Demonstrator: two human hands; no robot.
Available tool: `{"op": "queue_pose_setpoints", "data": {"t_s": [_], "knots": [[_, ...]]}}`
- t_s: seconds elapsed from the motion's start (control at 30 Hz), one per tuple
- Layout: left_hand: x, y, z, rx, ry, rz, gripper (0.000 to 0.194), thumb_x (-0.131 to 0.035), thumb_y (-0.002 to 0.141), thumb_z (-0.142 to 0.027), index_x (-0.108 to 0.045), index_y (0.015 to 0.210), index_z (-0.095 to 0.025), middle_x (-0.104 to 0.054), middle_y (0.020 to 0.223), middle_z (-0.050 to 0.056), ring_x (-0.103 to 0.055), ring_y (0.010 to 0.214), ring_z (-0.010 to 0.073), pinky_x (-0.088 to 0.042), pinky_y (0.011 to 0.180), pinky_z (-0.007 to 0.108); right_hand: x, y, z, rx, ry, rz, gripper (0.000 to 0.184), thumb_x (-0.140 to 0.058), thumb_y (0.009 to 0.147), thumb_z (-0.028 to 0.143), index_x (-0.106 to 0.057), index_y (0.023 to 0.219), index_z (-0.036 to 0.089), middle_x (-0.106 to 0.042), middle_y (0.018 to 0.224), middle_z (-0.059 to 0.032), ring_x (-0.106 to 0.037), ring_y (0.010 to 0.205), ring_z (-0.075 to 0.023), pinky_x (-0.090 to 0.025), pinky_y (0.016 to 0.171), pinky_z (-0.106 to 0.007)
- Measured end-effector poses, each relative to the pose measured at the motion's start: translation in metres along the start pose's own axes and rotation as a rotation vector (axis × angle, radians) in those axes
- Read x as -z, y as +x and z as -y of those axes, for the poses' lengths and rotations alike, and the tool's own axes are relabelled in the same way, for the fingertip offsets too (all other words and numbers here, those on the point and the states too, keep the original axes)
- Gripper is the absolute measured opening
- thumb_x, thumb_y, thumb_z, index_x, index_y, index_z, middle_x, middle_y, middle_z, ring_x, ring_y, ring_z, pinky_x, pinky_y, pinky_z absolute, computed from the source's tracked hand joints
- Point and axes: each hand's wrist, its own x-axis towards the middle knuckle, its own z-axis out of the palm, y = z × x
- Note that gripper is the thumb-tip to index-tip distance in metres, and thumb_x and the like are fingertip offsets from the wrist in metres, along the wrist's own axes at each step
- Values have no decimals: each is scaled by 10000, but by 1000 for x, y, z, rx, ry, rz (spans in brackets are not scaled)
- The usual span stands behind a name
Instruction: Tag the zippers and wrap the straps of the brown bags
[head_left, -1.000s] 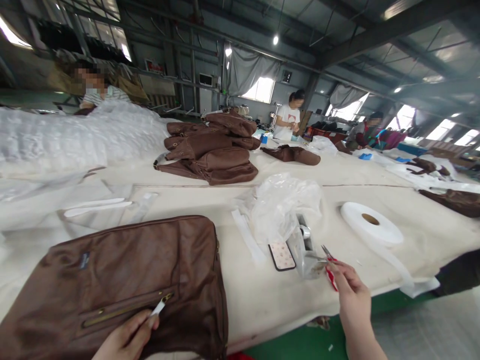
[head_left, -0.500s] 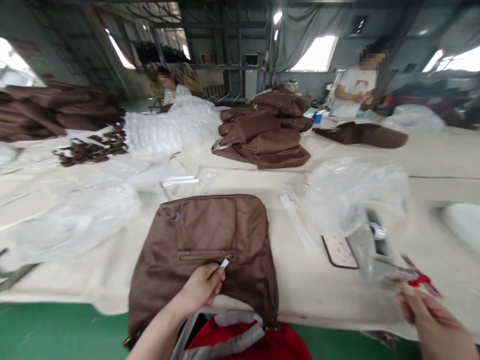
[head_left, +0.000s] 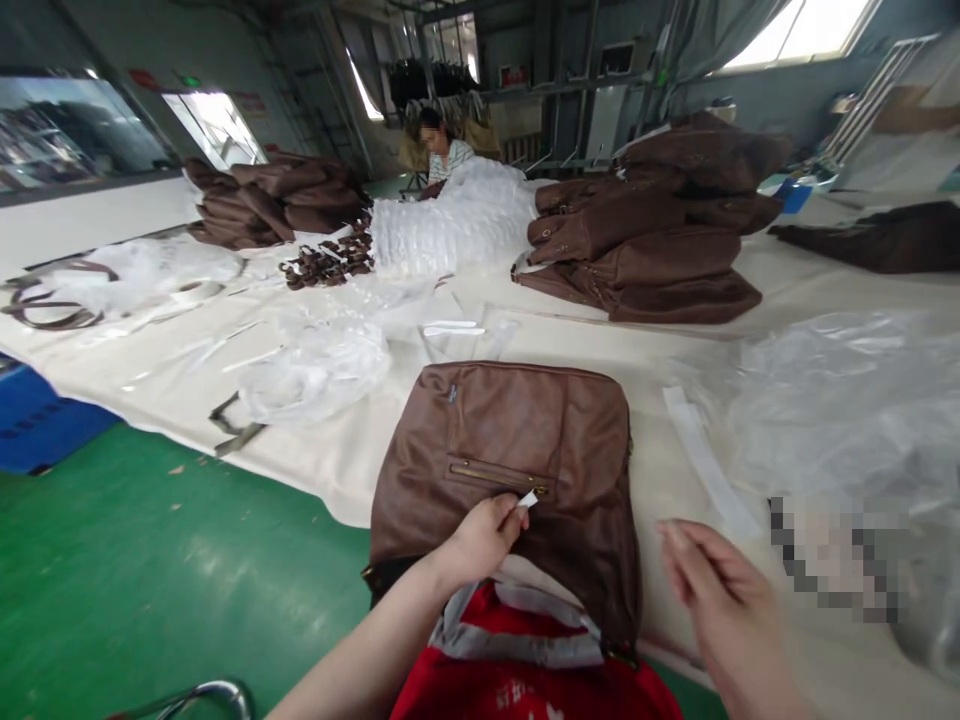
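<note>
A brown leather-look bag (head_left: pixel 506 410) lies on the cloth-covered table, its front pocket zipper (head_left: pixel 495 475) facing up. My left hand (head_left: pixel 487 535) rests over the bag just below that zipper. Between its thumb and forefinger is a small white paper strip (head_left: pixel 529 499), close to the zipper pull. My right hand (head_left: pixel 712 575) is over the table to the right of the bag, thumb and fingertips pressed together. Whatever they may hold is too small to make out. The bag's grey-wrapped strap (head_left: pixel 536 640) hangs over red cloth (head_left: pixel 480 690) at the near edge.
Brown bags (head_left: pixel 645 240) are stacked behind, and another brown pile (head_left: pixel 281 200) lies far left. Clear plastic bags (head_left: pixel 847 400) lie at right, near a white strip (head_left: pixel 705 460). Stacked plastic (head_left: pixel 454 220) stands before a seated person (head_left: pixel 446 155). Green floor (head_left: pixel 187 560) shows at left.
The view has turned left. My right hand has come away from the red-handled tool at the right, toward the bag. My left hand still pinches the white strip by the zipper.
</note>
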Motion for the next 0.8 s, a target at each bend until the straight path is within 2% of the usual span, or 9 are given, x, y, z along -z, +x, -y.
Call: {"op": "queue_pose_setpoints", "data": {"t_s": [0.1,0.13,0.2,0.37,0.6,0.7,0.8], "knots": [[1,-4,-1,-78,120,-18,217,-383,893,-241,-548,775,-164,-526,680,-6,-471,625,116,-390,599,220,-75,8,25,-53,88,289,362,-603,826,544,-650,843,186,-486,544,36,-382,422,-85,-291,402,-222],[2,-5,-1,-88,141,-18,214,-381,896,-236,-556,796,-164,-552,708,5,-496,653,124,-406,631,226,-92,10,30,-69,94,368,377,-603,818,555,-643,818,180,-486,549,39,-371,416,-77,-275,396,-215],[2,-6,0,-90,161,-5,206,-383,901,-235,-570,850,-164,-598,775,25,-538,708,140,-431,682,238,-112,14,31,-111,82,489,414,-609,790,585,-626,768,172,-478,544,45,-352,402,-64,-240,384,-205],[3,-7,0,-79,175,23,212,-380,912,-251,-573,872,-174,-633,836,40,-576,763,164,-453,744,257,-116,21,12,-214,-4,616,420,-606,763,589,-611,743,169,-455,510,63,-323,377,-52,-199,373,-199],[7,-8,-7,-91,113,44,221,-366,898,-244,-536,771,-180,-562,741,5,-530,708,147,-420,689,238,-119,23,3,-241,-96,605,344,-593,775,520,-556,693,187,-392,429,89,-312,351,-60,-195,356,-199],[7,-7,-10,-66,-4,44,317,-327,936,-324,-514,724,-181,-503,669,-10,-468,637,130,-378,620,233,-119,23,2,-242,-115,595,329,-583,782,501,-551,691,187,-393,423,93,-314,337,-57,-206,346,-193],[4,-4,-9,51,-249,16,404,-372,922,-485,-487,691,-174,-453,612,-24,-395,564,107,-324,549,231,-115,24,0,-245,-110,634,333,-567,792,506,-583,750,176,-475,500,73,-362,348,-52,-244,337,-181]]}}
